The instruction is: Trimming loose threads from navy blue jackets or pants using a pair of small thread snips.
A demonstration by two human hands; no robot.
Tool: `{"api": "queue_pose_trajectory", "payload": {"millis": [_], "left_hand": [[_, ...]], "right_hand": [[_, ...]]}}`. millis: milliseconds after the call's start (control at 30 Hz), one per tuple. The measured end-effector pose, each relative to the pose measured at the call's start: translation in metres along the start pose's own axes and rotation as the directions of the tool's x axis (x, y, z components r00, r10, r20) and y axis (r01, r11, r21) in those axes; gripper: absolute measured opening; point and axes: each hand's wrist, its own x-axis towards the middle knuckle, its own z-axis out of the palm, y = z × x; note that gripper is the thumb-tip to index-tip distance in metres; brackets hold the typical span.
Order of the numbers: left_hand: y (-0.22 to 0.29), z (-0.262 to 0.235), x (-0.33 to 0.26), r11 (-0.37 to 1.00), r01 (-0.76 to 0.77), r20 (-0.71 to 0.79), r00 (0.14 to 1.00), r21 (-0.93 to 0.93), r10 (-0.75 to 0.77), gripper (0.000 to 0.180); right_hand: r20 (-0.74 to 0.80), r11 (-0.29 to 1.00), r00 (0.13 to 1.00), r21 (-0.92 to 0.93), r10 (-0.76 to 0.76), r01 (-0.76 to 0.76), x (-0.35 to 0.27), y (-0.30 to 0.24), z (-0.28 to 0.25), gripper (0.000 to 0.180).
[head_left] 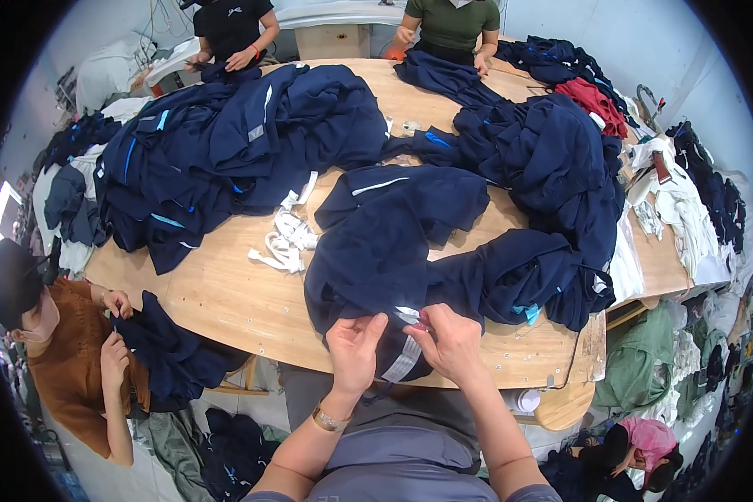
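A navy garment lies in front of me, its near part hanging over the table's edge toward my lap. My left hand is pinched at its near edge; what lies between the fingertips, probably a bit of the cloth, is too small to make out. My right hand is closed around small thread snips, whose pale pointed blades aim left toward my left fingers. A little red shows at the grip. Between and below my hands a white printed label hangs on the garment.
Large navy garment piles cover the table's far left and right. White tape strips lie left of my garment. Two people stand across the table; a third handles navy cloth at left. A white lidded tub is near the right edge.
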Motion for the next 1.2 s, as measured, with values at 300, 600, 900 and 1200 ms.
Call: {"api": "queue_pose_trajectory", "payload": {"millis": [300, 600, 900, 1200], "left_hand": [[0.002, 0.001, -0.005, 0.995, -0.015, 0.055, 0.998, 0.101, 0.009, 0.010], [-0.002, -0.002, 0.001, 1.000, 0.024, 0.036, 0.999, -0.001, -0.024, 0.011], [-0.002, -0.003, 0.000, 1.000, 0.017, 0.045, 0.999, 0.020, -0.018, 0.009], [0.000, -0.002, 0.001, 0.993, -0.022, 0.058, 0.998, 0.115, 0.015, 0.011]], "right_hand": [[0.032, 1.000, 0.999, -0.014, -0.001, 0.002, 0.005, -0.003, -0.004, 0.024], [-0.039, 0.992, 0.999, 0.125, 0.028, -0.023, -0.003, 0.004, 0.001, 0.030], [0.026, 0.999, 1.000, 0.032, -0.016, 0.015, 0.001, 0.004, -0.003, 0.028], [0.001, 0.997, 0.997, -0.005, -0.079, 0.079, 0.002, 0.013, -0.001, 0.032]]}}
